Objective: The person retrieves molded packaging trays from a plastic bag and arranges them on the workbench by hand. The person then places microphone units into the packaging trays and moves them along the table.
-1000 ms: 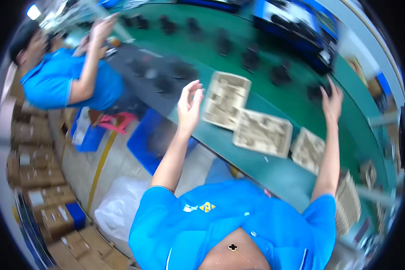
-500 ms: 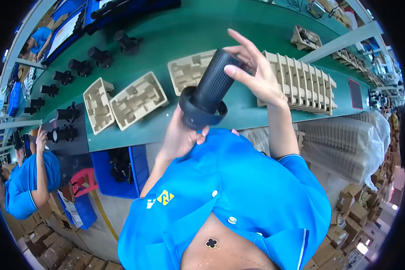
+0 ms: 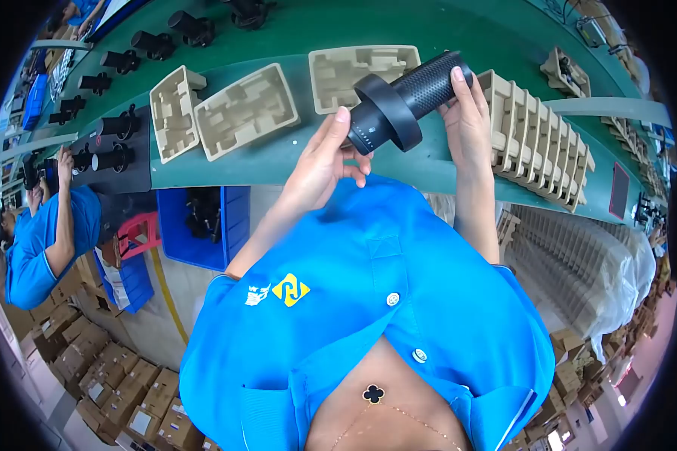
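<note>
A black cylindrical device [image 3: 391, 113] with a textured barrel and a wide smooth collar is held above the table, tilted with its textured end up and to the right. My left hand [image 3: 325, 161] grips the smooth lower end, thumb on top and fingers curled below; small pale markings show there. Around the textured end, my right hand [image 3: 466, 113] is closed, its thumb on the near side and the other fingers partly hidden. Just behind the device lies a beige molded pulp tray [image 3: 331, 71].
Two more pulp trays [image 3: 248, 113] lie to the left, and a row of nested trays [image 3: 538, 143] stands at right. Several black devices [image 3: 192, 28] line the green table [image 3: 278, 30]. A blue bin [image 3: 237, 218] sits below the edge. A co-worker [image 3: 56, 233] works at left.
The device has swung from nearly upright to a flatter tilt and moved right. My right hand has closed round its textured end. The camera view has shifted.
</note>
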Motion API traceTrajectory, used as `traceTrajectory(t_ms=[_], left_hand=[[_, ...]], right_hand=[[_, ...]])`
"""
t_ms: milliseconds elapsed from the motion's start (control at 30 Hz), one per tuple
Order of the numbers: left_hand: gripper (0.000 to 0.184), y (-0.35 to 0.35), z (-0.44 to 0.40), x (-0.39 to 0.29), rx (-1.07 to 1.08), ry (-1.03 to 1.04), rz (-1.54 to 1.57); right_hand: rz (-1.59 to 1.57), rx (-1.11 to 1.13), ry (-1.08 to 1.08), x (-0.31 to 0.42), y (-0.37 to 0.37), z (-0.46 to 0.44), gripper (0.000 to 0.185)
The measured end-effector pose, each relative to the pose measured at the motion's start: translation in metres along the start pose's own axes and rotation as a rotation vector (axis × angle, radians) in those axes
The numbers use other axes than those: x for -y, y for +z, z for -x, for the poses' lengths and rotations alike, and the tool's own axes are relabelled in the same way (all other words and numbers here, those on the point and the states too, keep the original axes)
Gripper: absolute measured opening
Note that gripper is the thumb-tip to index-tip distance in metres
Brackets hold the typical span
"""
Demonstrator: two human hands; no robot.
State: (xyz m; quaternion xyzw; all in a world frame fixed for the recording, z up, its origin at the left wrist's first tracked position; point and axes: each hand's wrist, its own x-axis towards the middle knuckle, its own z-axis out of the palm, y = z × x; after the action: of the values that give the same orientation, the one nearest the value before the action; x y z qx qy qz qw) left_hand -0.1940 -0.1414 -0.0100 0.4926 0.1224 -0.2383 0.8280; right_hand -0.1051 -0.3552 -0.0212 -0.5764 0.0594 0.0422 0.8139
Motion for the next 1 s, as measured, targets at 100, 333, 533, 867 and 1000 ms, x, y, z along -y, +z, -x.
traceTrajectory(t_ms=[100,333,533,867,1000], left_hand=[[0.047,0.003,0.006,0.001,-0.097,0.182,-0.195],[0.068,-0.005,0.008,0.002,-0.157,0.478,-0.388],[0.072,-0.010,0.008,0.006,-0.168,0.583,-0.492],[0.066,-0.014,0.001,0.013,-0.252,0.807,-0.702],[0.073,-0.008,0.003,0.009,-0.262,0.773,-0.640]], right_hand=[[-0.141,0.003,0.021,-0.005,0.005,0.008,0.040],[-0.279,0.052,0.029,0.000,0.012,0.023,0.041],[-0.183,0.074,-0.004,0.003,0.011,0.031,0.047],[-0.254,0.116,0.062,0.001,0.008,0.037,0.049],[-0.320,0.102,0.076,-0.003,0.004,0.037,0.049]])
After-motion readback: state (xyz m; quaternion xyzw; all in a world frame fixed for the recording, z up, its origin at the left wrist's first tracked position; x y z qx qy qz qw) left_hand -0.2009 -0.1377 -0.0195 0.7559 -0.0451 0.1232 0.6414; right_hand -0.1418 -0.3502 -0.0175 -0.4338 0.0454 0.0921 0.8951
